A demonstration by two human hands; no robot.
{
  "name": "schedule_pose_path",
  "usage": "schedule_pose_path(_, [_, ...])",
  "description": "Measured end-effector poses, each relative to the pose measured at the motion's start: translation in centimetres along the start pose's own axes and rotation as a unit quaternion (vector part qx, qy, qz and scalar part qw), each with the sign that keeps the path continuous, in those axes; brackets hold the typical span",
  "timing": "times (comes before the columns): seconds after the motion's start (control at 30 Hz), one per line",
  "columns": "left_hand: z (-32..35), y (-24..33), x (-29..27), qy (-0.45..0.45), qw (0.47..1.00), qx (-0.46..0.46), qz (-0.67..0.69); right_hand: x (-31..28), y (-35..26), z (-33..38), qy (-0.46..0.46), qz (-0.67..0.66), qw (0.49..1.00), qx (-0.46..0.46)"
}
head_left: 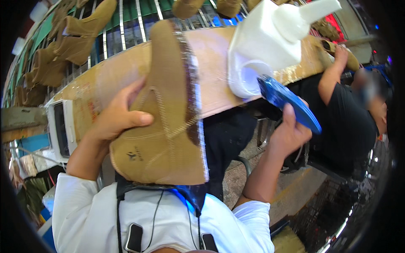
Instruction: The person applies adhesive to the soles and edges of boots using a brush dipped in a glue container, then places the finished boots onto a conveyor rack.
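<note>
My left hand (120, 111) is closed on the left side of a tan suede boot (166, 97), thumb across its face. The boot lies over my lap and the table edge, toe end pointing away and wide shaft toward me. Along its right edge runs a dark strip with a pale rim. In my right hand (291, 130) is a blue-handled brush (297, 107), pinched between thumb and fingers. Its dark, wet-looking end is at the round opening of a white plastic jug (263, 42). What the jug holds is hard to make out.
A cardboard-covered table (109, 76) spans ahead. Beyond it, more tan boots (80, 33) stand on a rack of metal bars (139, 21). A white-framed box (62, 128) sits at the left table edge. At right, a person in black (346, 122) handles a tan shoe (352, 59).
</note>
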State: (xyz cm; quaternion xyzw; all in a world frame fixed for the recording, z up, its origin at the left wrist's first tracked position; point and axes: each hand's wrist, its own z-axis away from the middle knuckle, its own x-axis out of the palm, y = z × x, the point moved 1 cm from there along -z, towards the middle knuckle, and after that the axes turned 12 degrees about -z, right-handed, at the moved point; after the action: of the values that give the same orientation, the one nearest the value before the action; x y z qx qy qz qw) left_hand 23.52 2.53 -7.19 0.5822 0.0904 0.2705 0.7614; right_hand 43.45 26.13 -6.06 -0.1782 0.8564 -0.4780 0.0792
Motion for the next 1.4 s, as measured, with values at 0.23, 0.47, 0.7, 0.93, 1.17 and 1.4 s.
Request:
schedule_pose_path(0.23, [-0.8, -0.8, -0.3, 0.023, 0.999, -0.018, 0.014, -0.3, 4.9, -2.9, -0.26, 0.272, 0.914, -0.151])
schedule_pose_path(0.47, [-0.3, -0.8, -1.5, 0.035, 0.997, -0.025, 0.069, -0.7, 3.4, 0.8, -0.081, -0.023, 0.983, 0.16])
schedule_pose_path(0.7, [-0.9, -0.6, -0.6, 0.005, 0.999, -0.027, 0.048, 2.7, -0.7, 2.7, -0.109, -0.283, 0.918, 0.255])
schedule_pose_path(0.93, [-0.8, -0.6, -0.6, -0.006, 0.999, -0.005, 0.036, 2.5, -3.2, 2.0, -0.249, -0.211, 0.936, 0.132])
schedule_pose_path(1.17, [-0.2, 0.4, -0.1, 0.02, 0.996, -0.025, 0.079, 0.5, -5.6, 3.1, -0.241, -0.171, 0.951, 0.094])
schedule_pose_path(1.4, [0.4, 0.6, 0.7, 0.038, 0.973, -0.051, 0.221, 0.4, -7.4, 2.6, -0.23, -0.068, 0.968, -0.067])
